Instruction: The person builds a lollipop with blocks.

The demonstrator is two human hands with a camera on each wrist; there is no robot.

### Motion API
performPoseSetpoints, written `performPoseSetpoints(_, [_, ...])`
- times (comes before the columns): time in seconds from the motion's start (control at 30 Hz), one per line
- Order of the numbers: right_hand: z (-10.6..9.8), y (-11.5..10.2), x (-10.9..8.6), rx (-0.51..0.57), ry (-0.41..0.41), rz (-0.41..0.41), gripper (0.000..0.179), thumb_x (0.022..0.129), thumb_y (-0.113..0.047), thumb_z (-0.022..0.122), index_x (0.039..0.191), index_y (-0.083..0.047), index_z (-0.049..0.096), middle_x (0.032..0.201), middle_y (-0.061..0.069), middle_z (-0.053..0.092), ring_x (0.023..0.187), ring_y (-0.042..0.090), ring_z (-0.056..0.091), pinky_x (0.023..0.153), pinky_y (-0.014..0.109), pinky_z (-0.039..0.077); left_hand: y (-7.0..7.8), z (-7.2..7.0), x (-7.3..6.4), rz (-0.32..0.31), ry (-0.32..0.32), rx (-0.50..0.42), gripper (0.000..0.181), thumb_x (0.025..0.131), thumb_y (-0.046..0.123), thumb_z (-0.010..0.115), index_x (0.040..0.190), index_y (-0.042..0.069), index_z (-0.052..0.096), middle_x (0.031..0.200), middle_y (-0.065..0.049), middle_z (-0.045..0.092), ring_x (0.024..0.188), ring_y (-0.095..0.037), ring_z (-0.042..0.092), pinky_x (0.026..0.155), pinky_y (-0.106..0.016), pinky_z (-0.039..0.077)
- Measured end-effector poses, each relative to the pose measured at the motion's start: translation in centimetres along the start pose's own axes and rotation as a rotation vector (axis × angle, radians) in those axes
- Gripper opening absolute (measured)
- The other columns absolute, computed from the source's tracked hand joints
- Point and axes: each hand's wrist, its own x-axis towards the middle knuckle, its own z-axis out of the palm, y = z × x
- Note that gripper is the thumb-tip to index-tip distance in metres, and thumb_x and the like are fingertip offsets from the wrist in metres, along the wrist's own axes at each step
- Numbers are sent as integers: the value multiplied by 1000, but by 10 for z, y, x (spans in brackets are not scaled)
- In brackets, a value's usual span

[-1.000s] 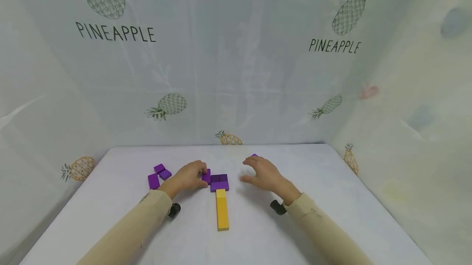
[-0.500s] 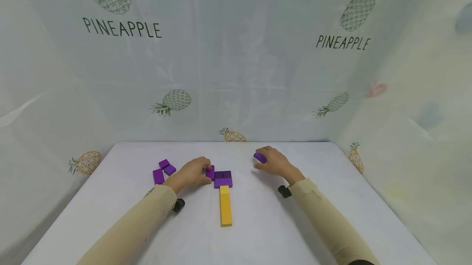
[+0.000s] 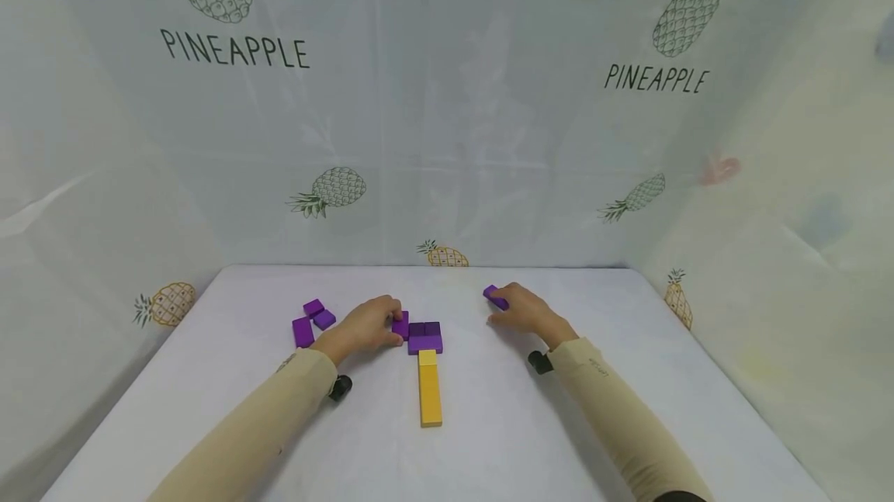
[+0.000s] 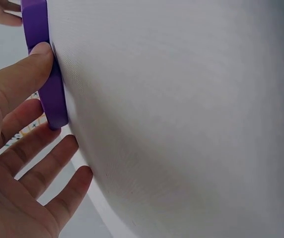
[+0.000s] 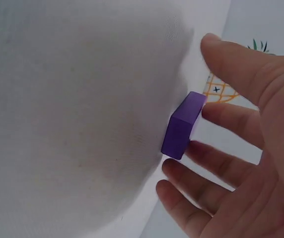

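Note:
My left hand (image 3: 362,324) pinches a flat purple block (image 3: 401,325) between thumb and fingers; in the left wrist view the thumb lies on the purple strip (image 4: 55,94). This block sits at the left side of two small dark purple blocks (image 3: 424,329) and a purple oblong block (image 3: 425,344). Below them runs a long yellow bar (image 3: 430,393) with a paler yellow square (image 3: 427,358) at its top. Farther right, my right hand (image 3: 524,309) touches a purple block (image 5: 181,126) with its fingertips. The right thumb stands apart from that block.
Several loose purple blocks lie on the left, among them an oblong one (image 3: 303,332) and a small one (image 3: 324,319). The white table (image 3: 559,440) ends at a pineapple-print curtain (image 3: 447,114) behind and at the sides.
My right hand has reached the purple block at the back, gripped and turned it, then loosened its thumb from it. The left hand stays at its block. The head view has shifted slightly.

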Motion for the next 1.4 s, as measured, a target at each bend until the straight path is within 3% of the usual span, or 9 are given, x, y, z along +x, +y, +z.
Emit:
performPoseSetpoints(0.13, [0, 0, -2, -4, -15, 29, 64, 82, -34, 74, 137, -10, 53, 123, 15, 54, 107, 27, 54, 97, 47, 43, 2, -1, 0, -4, 1, 4, 34, 74, 27, 83, 96, 16, 60, 94, 3, 57, 83, -16, 50, 84, -35, 47])
performPoseSetpoints(0.37, [2, 1, -7, -6, 5, -15, 59, 80, -27, 77, 132, -9, 57, 101, 10, 57, 87, 22, 50, 80, 41, 46, 4, -2, -1, -12, 1, 3, 34, 74, 27, 83, 95, 15, 60, 92, 3, 56, 82, -16, 49, 81, -35, 46])
performPoseSetpoints(0.6, [2, -5, -16, 10, -9, -13, 56, 79, -25, 78, 130, -8, 58, 116, 11, 62, 100, 25, 57, 88, 46, 47, 4, -2, 0, -11, -3, 15, 34, 74, 28, 83, 96, 16, 60, 94, 2, 56, 82, -16, 49, 81, -35, 46])
performPoseSetpoints(0.77, [2, -3, -16, 8, 12, -14, 61, 78, -26, 79, 132, -9, 56, 113, 10, 59, 99, 24, 55, 87, 44, 48, 5, -2, -2, -14, 1, 2, 33, 74, 26, 83, 95, 15, 60, 93, 1, 57, 81, -16, 49, 80, -35, 46])
performPoseSetpoints(1.03, [2, 4, -7, 63, -1, -56, 57, 80, -26, 77, 130, -7, 56, 129, 12, 56, 122, 31, 49, 103, 47, 38, 3, -2, -1, -1, 3, 7, 33, 74, 26, 83, 94, 15, 59, 92, 2, 56, 80, -16, 49, 79, -34, 46])
performPoseSetpoints(1.2, [7, -9, -2, 103, -25, -38, 55, 80, -28, 78, 129, -10, 58, 129, 10, 57, 121, 28, 50, 104, 46, 38, 5, -3, -1, -5, -1, 7, 33, 74, 27, 83, 95, 15, 60, 93, 1, 57, 81, -16, 49, 80, -35, 46])
performPoseSetpoints(1.4, [18, -30, 2, 120, -54, -91, 55, 80, -27, 78, 129, -11, 59, 129, 8, 57, 118, 25, 51, 103, 43, 39, 6, -3, -3, -4, 0, -9, 33, 74, 26, 83, 95, 14, 60, 94, 0, 57, 82, -16, 50, 81, -36, 47])
